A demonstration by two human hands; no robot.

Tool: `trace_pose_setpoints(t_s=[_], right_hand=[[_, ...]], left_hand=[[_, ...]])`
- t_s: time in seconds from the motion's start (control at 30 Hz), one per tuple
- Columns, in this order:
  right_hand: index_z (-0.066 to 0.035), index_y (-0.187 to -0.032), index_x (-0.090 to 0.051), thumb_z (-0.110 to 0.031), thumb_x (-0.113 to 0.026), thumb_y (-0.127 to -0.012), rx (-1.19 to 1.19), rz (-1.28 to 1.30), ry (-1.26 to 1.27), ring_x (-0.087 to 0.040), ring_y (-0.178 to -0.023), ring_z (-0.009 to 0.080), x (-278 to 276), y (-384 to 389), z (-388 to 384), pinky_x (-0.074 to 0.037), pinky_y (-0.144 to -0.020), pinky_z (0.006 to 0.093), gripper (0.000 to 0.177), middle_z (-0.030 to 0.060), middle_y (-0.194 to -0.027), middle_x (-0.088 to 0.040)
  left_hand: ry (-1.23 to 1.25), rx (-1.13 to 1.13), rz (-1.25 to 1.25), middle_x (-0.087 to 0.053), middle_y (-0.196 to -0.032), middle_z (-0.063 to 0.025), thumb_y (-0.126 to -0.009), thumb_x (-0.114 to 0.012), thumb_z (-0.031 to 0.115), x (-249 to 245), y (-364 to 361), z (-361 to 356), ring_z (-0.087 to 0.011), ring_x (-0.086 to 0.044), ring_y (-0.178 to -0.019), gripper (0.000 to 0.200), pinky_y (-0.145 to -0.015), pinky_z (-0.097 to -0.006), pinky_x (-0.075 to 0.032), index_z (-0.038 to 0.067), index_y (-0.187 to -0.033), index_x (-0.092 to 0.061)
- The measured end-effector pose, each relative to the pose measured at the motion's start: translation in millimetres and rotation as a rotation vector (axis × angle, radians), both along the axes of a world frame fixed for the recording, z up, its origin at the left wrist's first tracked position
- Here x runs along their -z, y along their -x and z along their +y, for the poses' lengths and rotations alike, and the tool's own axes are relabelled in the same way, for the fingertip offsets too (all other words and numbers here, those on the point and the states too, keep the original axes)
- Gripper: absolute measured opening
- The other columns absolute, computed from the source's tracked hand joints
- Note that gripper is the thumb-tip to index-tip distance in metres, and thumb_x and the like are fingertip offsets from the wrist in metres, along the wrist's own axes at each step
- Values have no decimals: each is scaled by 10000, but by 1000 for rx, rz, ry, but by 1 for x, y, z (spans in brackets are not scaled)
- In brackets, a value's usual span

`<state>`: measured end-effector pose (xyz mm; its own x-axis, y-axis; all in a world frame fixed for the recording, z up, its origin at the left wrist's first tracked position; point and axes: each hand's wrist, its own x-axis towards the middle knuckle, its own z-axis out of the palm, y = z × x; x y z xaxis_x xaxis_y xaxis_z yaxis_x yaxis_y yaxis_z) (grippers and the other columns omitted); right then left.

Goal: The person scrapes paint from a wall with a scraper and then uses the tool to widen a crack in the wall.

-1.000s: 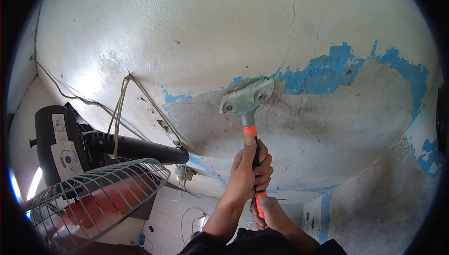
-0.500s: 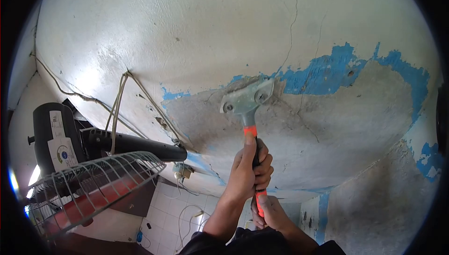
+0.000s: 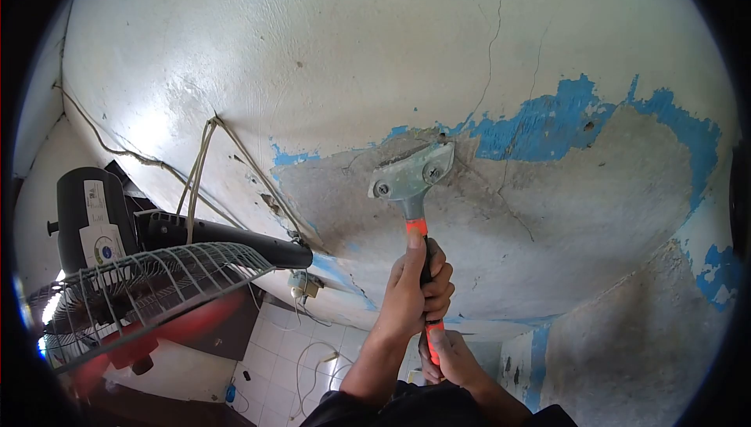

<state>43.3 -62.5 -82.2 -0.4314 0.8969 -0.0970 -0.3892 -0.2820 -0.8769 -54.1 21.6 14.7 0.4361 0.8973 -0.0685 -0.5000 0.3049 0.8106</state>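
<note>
Head view: left hand (image 3: pixel 413 294) and right hand (image 3: pixel 447 353) clench scraper (image 3: pixel 411 176) on plaster (image 3: pixel 508 239), fan (image 3: pixel 133 294) leftward.

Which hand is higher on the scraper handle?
The left hand: it grips the scraper mid-handle, while the right hand holds the bottom end.

A room in an older home is showing: white paint is flaking off a cracked grey plaster ceiling (image 3: pixel 313 51), and a black wall fan with a grey wire cage (image 3: pixel 141 286) is hanging above white wall tiles (image 3: pixel 275 347).
</note>
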Motion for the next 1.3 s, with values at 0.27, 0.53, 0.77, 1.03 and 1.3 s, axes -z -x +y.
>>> trace_pose_setpoints(t_s=[0.27, 0.53, 0.77, 1.03, 1.3], right_hand=[[-65, -695, -432, -439, -347, -1026, -41, -4, 1, -379, -397, 102, 3, -1, -1, -338, -414, 253, 506, 3, -492, -400], [-66, -689, -435, -445, -359, -1022, -41, -24, -55, -404, -405, 103, 7, 0, 0, -339, -420, 255, 510, 5, -490, -414], [-63, -726, -442, -455, -379, -1015, 20, -54, -43, -410, -430, 91, -9, -17, 13, -350, -434, 251, 491, 0, -513, -425], [-59, -733, -449, -459, -378, -1014, 24, -108, -70, -413, -439, 91, -5, -26, 11, -362, -451, 252, 494, -2, -519, -429], [-59, -725, -445, -428, -368, -1022, 9, -57, -36, -429, -435, 100, 1, -14, 10, -351, -444, 251, 480, 5, -512, -428]], left_hand=[[-2, 22, -64, -220, -511, 68, -962, -252, 639, 5, 5, -1, -33, -151, -388, 548, -326, -213, -143, 148, -735, -336], [-53, 48, -86, -222, -502, 64, -965, -237, 637, 8, 8, -1, -33, -151, -383, 550, -319, -218, -144, 149, -730, -330], [-89, 86, -85, -217, -500, 67, -958, -231, 648, -10, -8, 14, -36, -157, -379, 558, -315, -222, -152, 148, -730, -328], [-68, 96, -92, -214, -505, 61, -941, -252, 671, -3, -15, 12, -43, -154, -380, 571, -324, -221, -160, 144, -737, -327], [-83, 78, -44, -218, -514, 61, -955, -247, 650, -2, -9, 10, -43, -160, -383, 557, -326, -223, -163, 140, -749, -331]])
